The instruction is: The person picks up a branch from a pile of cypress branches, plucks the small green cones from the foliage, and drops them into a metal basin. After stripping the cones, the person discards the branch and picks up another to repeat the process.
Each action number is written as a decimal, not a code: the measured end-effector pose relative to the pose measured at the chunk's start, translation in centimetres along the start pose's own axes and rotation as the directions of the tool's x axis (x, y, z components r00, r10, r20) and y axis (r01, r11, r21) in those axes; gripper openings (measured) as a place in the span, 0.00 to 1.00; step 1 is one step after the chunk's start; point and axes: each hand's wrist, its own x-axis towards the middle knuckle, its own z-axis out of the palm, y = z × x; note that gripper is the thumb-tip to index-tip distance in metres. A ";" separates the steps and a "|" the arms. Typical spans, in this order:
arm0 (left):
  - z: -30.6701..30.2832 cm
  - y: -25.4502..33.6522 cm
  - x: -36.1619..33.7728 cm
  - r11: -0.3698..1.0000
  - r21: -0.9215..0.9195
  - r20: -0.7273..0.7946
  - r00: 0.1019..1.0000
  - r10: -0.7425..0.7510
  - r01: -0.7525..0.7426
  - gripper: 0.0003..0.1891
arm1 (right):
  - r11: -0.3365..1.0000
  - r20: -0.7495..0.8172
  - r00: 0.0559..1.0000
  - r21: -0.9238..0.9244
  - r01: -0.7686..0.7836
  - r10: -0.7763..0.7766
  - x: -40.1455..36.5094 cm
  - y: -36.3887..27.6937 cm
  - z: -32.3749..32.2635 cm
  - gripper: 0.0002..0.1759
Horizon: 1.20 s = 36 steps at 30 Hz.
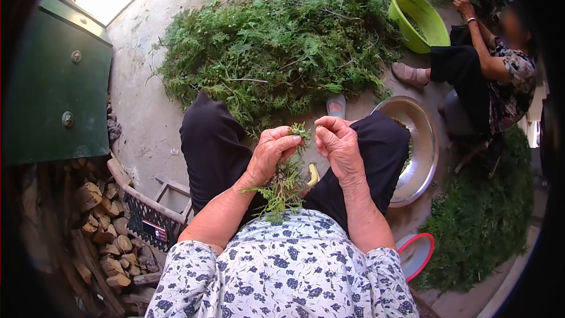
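My left hand [273,152] is closed around a leafy evergreen sprig [282,185], which looks like cypress or arborvitae. The sprig's tip pokes out past the fingertips, and its longer part hangs below the wrist over my lap. Close by on the right, my right hand [340,146] is pinched, thumb against the fingers. A tiny pale green bit seems to show at its fingertips, too small to name. Beside my right knee stands a wide metal basin [425,159], partly hidden by the leg, with small green pieces inside.
A large heap of evergreen branches [276,47] lies ahead. Another green pile [482,224] is at right, near a red-rimmed container [431,247]. A seated person [491,70] handles a sprig by a lime-green tub [438,26]. Firewood [112,241] and a green cabinet [53,82] stand left.
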 end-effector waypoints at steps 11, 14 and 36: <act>0.4 0.0 0.0 0.997 0.062 -0.005 0.999 -0.036 0.037 0.10 | 0.787 0.073 0.968 -0.570 0.237 -0.239 0.1 1.5 1.4 0.12; 0.3 -0.6 0.0 0.998 0.046 0.003 0.999 -0.048 0.048 0.10 | 0.736 0.109 0.965 -0.628 0.252 -0.238 0.4 1.7 0.8 0.08; -2.8 -2.3 2.5 0.691 -0.722 -0.141 0.984 -0.111 -0.025 0.11 | 0.829 -0.045 0.925 0.428 0.360 -0.378 -4.5 -9.2 -6.7 0.14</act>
